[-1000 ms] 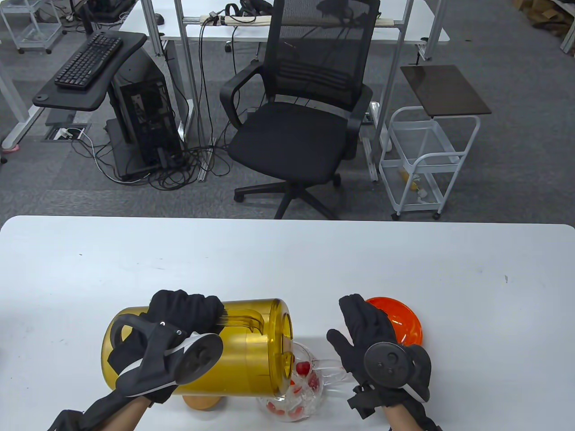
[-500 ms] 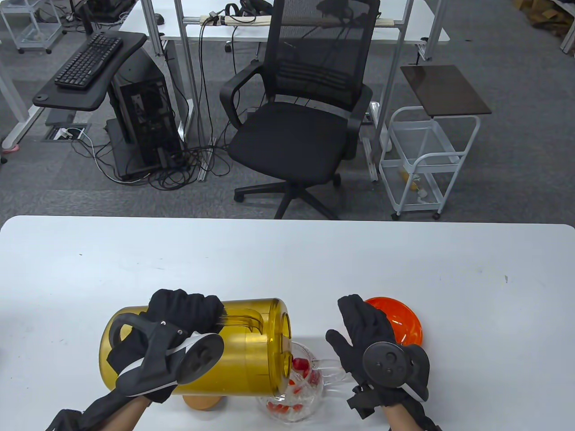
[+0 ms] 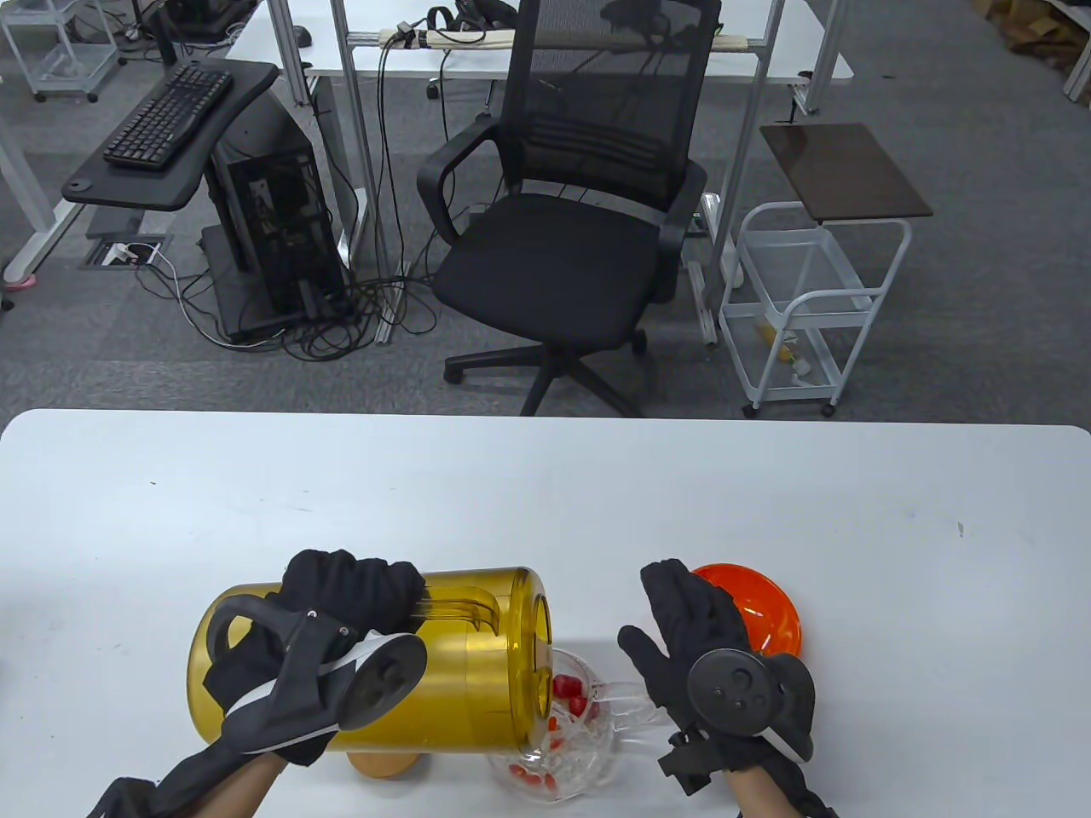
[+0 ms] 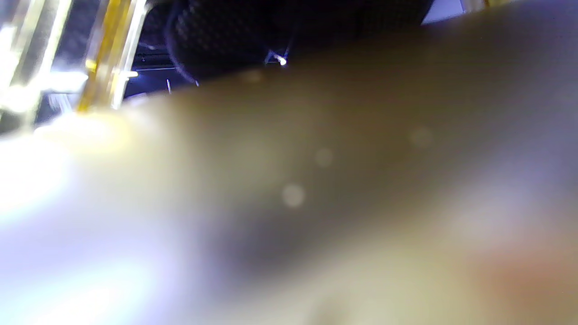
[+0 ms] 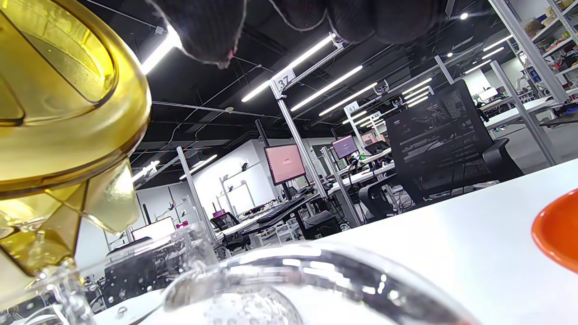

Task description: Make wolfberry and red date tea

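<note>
My left hand (image 3: pixel 354 588) grips the handle of a yellow see-through pitcher (image 3: pixel 460 673), which lies tilted on its side with the spout over a clear glass cup (image 3: pixel 588 754). Red dates and wolfberries (image 3: pixel 569 688) sit in the cup. My right hand (image 3: pixel 673 618) is open, fingers stretched flat, just right of the cup's glass handle (image 3: pixel 632 700). In the right wrist view the pitcher's mouth and spout (image 5: pixel 58 113) hang over the cup's handle (image 5: pixel 316 271), with my fingertips (image 5: pixel 203 27) above. The left wrist view shows only the blurred pitcher wall (image 4: pixel 316 180).
An orange plate (image 3: pixel 771 609) lies right of my right hand, partly under it, and shows in the right wrist view (image 5: pixel 557 230). A round wooden piece (image 3: pixel 383 763) sits under the pitcher near the table's front edge. The white table (image 3: pixel 545 494) stretches behind.
The pitcher has tipped slightly further toward the cup. The red pieces in the cup have shifted about. Both hands stay nearly where they were.
</note>
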A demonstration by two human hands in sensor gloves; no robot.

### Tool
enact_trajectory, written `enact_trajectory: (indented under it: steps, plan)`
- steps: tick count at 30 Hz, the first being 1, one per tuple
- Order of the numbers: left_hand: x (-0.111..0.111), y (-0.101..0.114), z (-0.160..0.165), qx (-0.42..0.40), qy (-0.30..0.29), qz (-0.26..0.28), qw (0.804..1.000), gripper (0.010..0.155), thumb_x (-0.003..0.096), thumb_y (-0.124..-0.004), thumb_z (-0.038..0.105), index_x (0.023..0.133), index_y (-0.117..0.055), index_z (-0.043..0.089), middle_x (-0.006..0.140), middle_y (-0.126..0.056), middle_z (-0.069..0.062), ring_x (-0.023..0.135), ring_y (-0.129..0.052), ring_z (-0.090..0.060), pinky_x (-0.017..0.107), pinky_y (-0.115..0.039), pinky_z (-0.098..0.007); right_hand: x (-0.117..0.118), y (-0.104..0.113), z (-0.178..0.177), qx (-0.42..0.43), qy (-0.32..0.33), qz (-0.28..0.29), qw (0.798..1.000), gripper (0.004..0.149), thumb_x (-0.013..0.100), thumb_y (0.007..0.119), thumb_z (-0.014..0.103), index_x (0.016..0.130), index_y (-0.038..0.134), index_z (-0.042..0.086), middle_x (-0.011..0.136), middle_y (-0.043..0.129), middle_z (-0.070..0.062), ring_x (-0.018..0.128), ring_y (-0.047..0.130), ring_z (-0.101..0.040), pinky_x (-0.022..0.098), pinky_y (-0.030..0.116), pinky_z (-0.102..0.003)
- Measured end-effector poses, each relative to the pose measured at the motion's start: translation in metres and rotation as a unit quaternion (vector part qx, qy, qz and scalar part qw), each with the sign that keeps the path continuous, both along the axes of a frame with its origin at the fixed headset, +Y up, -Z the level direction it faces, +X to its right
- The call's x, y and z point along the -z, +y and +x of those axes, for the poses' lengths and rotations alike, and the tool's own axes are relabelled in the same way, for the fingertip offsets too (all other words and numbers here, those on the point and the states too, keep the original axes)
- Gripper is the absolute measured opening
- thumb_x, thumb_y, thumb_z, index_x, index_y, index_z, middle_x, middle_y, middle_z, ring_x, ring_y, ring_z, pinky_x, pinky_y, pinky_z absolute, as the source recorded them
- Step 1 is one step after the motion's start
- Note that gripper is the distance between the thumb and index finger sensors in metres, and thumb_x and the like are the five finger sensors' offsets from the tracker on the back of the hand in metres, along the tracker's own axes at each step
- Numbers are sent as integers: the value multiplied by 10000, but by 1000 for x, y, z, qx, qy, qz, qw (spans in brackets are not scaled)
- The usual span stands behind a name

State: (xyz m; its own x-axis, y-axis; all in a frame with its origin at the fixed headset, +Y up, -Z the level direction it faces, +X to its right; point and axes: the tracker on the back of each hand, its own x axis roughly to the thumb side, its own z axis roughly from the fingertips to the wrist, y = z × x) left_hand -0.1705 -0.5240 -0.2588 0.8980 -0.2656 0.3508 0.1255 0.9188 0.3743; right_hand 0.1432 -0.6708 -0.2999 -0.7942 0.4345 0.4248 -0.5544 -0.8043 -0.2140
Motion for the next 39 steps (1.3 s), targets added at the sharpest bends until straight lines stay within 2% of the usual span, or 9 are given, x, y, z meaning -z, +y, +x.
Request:
enact_trajectory:
  steps: [39]
  plan:
    - [-5, 2, 0, 9, 12, 5, 1000, 309, 548, -757, 443, 714, -841, 196, 429, -943, 54, 441, -983, -217, 565, -760, -474, 0, -2, -3, -4, 8, 5, 1000, 690, 540, 769, 376, 1083, 536, 21, 1061, 579, -306, 933, 662, -537, 681, 482, -715]
